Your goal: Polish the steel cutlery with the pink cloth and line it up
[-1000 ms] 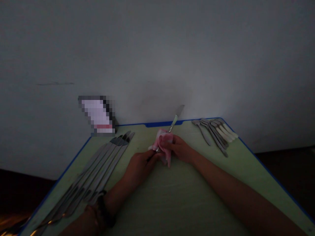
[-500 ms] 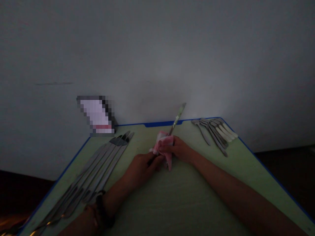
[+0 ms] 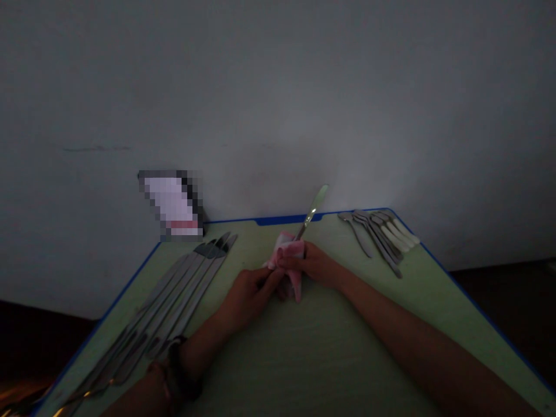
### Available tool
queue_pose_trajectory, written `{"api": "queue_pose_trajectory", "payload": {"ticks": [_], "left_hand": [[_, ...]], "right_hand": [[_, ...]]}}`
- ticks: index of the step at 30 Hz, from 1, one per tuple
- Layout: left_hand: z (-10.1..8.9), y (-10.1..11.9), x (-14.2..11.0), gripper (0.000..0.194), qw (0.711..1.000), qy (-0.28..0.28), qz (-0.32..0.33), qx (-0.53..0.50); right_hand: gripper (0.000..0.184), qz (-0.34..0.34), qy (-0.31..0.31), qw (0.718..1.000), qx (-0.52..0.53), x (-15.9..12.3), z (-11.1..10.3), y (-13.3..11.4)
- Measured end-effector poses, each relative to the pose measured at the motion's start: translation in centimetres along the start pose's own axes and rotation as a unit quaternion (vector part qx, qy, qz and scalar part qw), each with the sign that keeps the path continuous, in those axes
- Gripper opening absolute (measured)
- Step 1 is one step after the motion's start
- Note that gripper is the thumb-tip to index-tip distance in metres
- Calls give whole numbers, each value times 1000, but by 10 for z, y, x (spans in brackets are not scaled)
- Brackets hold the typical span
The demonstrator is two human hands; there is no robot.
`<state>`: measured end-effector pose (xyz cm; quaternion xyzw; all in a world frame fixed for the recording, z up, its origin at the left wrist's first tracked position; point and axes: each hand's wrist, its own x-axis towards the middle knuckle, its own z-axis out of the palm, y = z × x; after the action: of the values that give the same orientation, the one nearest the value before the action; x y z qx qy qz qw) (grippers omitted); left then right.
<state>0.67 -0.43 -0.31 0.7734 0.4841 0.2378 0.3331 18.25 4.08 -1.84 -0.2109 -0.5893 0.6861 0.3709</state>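
Note:
A table knife [image 3: 313, 212] slants up and away over the middle of the table, its shiny blade pointing at the wall. Its lower part is wrapped in a pink and white cloth [image 3: 290, 249]. My right hand [image 3: 319, 265] is closed round the cloth, pressing it on the knife with the thumb on top. My left hand [image 3: 252, 291] pinches the near end of the knife beside the cloth; fingers and cloth hide that end.
Several table knives [image 3: 191, 289] lie side by side on the left of the pale green table [image 3: 330, 353]. Several spoons [image 3: 376, 234], some with white handles, lie at the back right. A blurred-out phone-like object [image 3: 171, 200] leans on the wall [image 3: 278, 104] behind the blue table edge.
The knife has turned slightly, so its blade now shows a broad bright face. The cloth and both hands have shifted only a little along the knife.

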Motion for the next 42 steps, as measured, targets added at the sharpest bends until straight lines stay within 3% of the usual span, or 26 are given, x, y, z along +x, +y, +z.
{"api": "queue_pose_trajectory", "payload": {"ticks": [4,6,9,12,15,17,25,31,37,42], "left_hand": [[0,2,0,44,1000,3,-11,-10],[0,1,1,45,1000,-6,-9,-9],[0,1,2,45,1000,-4,-13,-9],[-1,-2,1,44,1000,-11,-14,0],[0,-7,-1,43,998,-54,2,11],[1,-9,-3,43,997,-80,12,14],[-1,-1,-2,23,997,-64,19,-45],[2,-1,1,29,997,-50,-22,-55],[2,-2,1,30,998,-56,-8,-10],[1,-2,0,29,998,-64,5,8]], "right_hand": [[31,18,-44,999,22,1,-3,1],[28,13,-37,999,22,1,-4,3],[27,9,13,999,42,3,-4,9],[28,23,107,989,100,6,-2,14],[28,24,198,965,171,8,-2,16],[29,30,215,957,195,10,-2,15],[31,61,191,961,189,10,-1,12],[32,43,202,963,173,10,1,11],[32,47,222,962,150,11,-3,17],[31,69,200,963,170,10,-3,16]]}}
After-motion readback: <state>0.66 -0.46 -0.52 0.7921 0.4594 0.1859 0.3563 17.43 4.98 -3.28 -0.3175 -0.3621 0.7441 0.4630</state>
